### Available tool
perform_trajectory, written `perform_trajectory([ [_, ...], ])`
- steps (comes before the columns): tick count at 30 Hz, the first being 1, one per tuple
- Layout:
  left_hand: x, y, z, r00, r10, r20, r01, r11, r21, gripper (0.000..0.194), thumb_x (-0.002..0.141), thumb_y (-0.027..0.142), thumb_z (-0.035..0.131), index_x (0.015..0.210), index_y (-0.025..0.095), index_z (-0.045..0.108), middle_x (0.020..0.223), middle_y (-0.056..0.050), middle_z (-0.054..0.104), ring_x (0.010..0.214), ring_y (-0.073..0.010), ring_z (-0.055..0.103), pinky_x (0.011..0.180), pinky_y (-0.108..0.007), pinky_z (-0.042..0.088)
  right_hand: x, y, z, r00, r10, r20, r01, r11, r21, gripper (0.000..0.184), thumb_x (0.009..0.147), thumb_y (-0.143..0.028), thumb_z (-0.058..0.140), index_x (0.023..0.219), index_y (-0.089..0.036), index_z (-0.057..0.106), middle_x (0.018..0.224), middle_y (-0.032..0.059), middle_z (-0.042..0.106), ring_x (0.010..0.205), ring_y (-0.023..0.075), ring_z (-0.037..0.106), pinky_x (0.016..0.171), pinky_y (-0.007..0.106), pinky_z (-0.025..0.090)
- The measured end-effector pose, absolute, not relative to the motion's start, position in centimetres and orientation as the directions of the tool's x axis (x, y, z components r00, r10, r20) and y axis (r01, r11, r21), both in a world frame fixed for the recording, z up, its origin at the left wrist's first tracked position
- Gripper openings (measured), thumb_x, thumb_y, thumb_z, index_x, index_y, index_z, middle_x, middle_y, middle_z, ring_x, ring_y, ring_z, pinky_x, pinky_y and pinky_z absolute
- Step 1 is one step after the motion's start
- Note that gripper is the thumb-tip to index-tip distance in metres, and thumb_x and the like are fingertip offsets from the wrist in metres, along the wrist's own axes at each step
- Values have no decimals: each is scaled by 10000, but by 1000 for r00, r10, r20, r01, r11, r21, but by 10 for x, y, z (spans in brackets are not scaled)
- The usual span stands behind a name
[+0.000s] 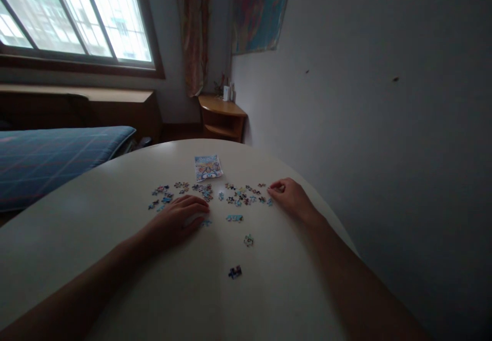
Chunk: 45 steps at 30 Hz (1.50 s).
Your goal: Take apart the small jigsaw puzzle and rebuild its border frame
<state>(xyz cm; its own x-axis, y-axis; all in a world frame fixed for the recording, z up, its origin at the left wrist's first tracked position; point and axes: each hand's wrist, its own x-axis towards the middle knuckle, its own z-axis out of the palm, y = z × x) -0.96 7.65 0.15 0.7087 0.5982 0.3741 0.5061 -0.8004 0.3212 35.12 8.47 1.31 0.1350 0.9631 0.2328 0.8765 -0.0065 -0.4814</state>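
Sitting nearest, a dark puzzle piece (235, 272) has room around it. Left hand (179, 217) rests loosely open; right hand (292, 197) curls beside scattered pieces (241, 195), any grip I can't tell. Beyond, the packet (208, 168) lies picture-up, readable.

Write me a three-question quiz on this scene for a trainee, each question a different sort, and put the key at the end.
1. True or false: the packet lies nearer the person than all the pieces.
2. Pick one. The mattress is: A) plaid; B) polka-dotted; C) plain white.
3. Fill in: the hand nearer the mattress is the person's ____ hand.

Key: 1. False; 2. A; 3. left.
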Motion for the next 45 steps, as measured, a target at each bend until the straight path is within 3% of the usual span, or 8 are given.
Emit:
perform_trajectory([
  [10, -10, 76, 4, 712, 582, 393, 483, -812, 327, 216, 971, 234, 471, 1088, 225, 652, 1179, -68, 684, 1109, -210, 633, 984, -398, 512, 315, 65, 52, -40, 964, 264, 897, 151, -416, 124, 852, -258, 668, 888, -173, 751, 898, 84, 702, 784, 183, 625, 749, 297, 457],
  [14, -11, 74, 5, 707, 574, 414, 485, -819, 306, 224, 973, 222, 461, 1070, 219, 664, 1172, -70, 693, 1100, -207, 635, 987, -395, 506, 284, 36, 73, -467, 884, 34, 765, 423, -485, 88, 854, -252, 684, 874, -200, 753, 765, 10, 685, 665, 120, 585, 645, 239, 406],
  [18, -18, 73, 2, 675, 587, 447, 532, -807, 257, 218, 981, 250, 477, 1063, 220, 677, 1161, -66, 695, 1070, -210, 636, 987, -402, 490, 261, 13, 78, -656, 727, -205, 680, 450, -579, 105, 814, -282, 742, 873, -197, 760, 709, -24, 649, 612, 92, 569, 563, 202, 372],
  [31, -51, 89, 1, 193, 856, 479, 818, -410, 403, 255, 892, 341, 479, 961, 214, 689, 1059, -85, 719, 999, -279, 661, 928, -421, 496, 264, 6, 85, -558, 653, -512, 803, 270, -531, 161, 729, -308, 800, 811, -170, 783, 656, -15, 664, 592, 110, 573, 529, 215, 367],
  [35, -60, 96, 1, 104, 867, 487, 835, -343, 431, 271, 888, 343, 468, 951, 203, 691, 1050, -95, 710, 980, -280, 664, 923, -417, 498, 267, 16, 83, -606, 739, -296, 733, 373, -570, 168, 822, -333, 710, 847, -178, 768, 673, -10, 664, 593, 108, 560, 567, 227, 387],
  [38, -69, 101, 0, 82, 870, 485, 837, -325, 441, 270, 874, 363, 494, 950, 207, 701, 1043, -85, 703, 960, -273, 665, 932, -407, 496, 280, 37, 71, -414, 901, 129, 766, 422, -484, 225, 907, -344, 585, 944, -180, 734, 811, 38, 700, 724, 151, 614, 709, 280, 459],
  [41, -81, 110, -2, 59, 878, 474, 837, -303, 456, 271, 846, 382, 519, 922, 212, 716, 1050, -86, 699, 978, -282, 656, 962, -418, 481, 306, 64, 48, -198, 866, 458, 856, 381, -350, 281, 911, -343, 542, 1082, -182, 696, 1107, 108, 699, 1053, 244, 614, 974, 408, 445],
  [45, -92, 121, -7, 7, 899, 439, 824, -253, 506, 313, 820, 414, 516, 908, 202, 728, 1046, -99, 706, 973, -282, 661, 964, -411, 487, 338, 89, 14, 15, 892, 451, 942, 139, -307, 554, 923, -460, 486, 1348, -115, 570, 1395, 169, 570, 1314, 300, 489, 1126, 456, 352],
])
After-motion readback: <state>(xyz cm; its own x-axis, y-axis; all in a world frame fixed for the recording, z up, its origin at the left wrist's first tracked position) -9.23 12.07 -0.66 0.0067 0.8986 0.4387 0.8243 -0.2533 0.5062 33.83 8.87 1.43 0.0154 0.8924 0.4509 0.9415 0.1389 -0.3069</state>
